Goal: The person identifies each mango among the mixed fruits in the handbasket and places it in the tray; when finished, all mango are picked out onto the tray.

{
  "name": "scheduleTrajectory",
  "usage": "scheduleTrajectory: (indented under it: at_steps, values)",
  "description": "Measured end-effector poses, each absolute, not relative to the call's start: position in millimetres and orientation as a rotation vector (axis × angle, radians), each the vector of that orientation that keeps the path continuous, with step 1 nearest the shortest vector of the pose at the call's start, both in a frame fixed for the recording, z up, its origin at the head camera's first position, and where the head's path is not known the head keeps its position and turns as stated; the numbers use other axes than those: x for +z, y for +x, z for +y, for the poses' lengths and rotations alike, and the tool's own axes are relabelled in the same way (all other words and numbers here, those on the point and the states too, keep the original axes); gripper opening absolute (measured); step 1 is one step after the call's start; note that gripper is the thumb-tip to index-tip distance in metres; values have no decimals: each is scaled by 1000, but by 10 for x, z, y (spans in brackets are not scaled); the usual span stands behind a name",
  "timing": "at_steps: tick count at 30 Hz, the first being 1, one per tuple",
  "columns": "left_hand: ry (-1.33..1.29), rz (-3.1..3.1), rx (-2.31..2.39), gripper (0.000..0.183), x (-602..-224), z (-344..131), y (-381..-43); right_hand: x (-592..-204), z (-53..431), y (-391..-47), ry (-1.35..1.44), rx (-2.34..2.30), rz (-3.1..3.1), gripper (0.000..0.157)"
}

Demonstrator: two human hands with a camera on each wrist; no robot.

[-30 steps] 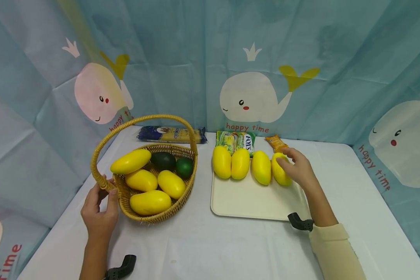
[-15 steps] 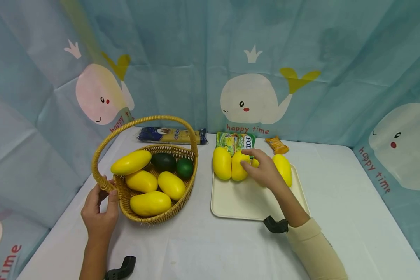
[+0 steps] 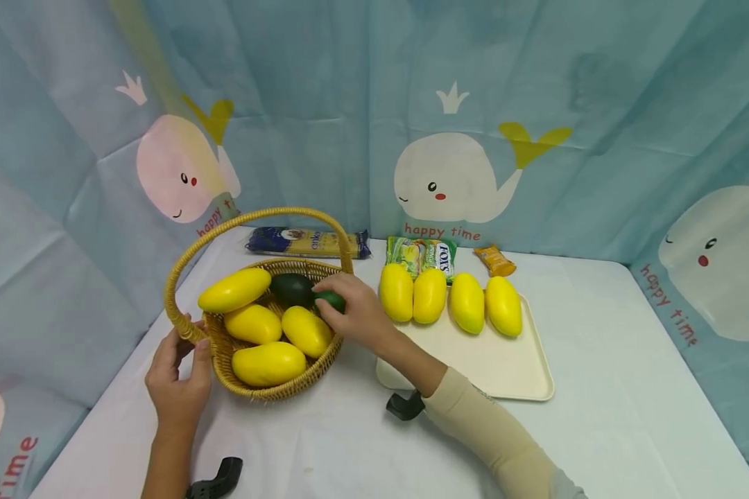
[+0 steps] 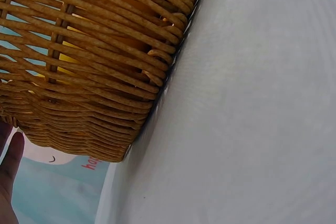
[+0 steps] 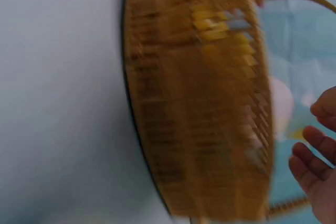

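Hovering over the wicker basket [image 3: 268,392], the right hand [image 3: 358,312], half a second ago above the tray [image 3: 468,371] to its right, now parts its fingers, gripping nothing, at the green fruit [image 3: 331,301] inside; contact is unclear. The left hand [image 3: 177,381], unmoved, pinches the basket's left edge beside the handle [image 3: 256,216].

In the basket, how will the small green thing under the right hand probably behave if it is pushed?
The small green thing would probably roll, as its visible surface is rounded. It likely would not go far: the darker fruit and basket wall are close. Its smooth surface might make it slippery.
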State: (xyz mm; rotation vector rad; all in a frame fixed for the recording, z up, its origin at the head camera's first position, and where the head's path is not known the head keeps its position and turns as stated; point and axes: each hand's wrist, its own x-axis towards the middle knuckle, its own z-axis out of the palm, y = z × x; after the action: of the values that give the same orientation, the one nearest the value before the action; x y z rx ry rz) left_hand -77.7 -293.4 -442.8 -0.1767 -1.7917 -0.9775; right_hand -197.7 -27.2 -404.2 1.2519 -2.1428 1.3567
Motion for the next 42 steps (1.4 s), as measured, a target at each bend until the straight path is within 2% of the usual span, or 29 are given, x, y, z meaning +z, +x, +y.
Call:
scheduleTrajectory:
  at_steps: [8, 16, 18, 25, 36, 42]
  values:
    - [-185, -1795, -985, 38, -4516, -2991, -810, -4123, -866, -1979, 1323, 1017, -2156, 29]
    - [-169, -1814, -965, 38, -4367, -2941, -762, -4104, -1297, -2108, 1340, 665, -2156, 58]
    - [-176, -1812, -962, 38, -4361, -2938, -767, -4118, -1372, -2131, 1374, 561, -2194, 62]
    - [-168, -1822, -946, 38, -4481, -3014, -791, -4155, -1511, -2234, 1492, 320, -2305, 57]
    - [-159, -1844, -952, 43, -4514, -2995, -805, -4238, -1516, -2410, 1539, 470, -2209, 46]
    - [-164, -1826, -951, 39, -4482, -2979, -800, -4232, -1529, -2419, 1581, 478, -2203, 46]
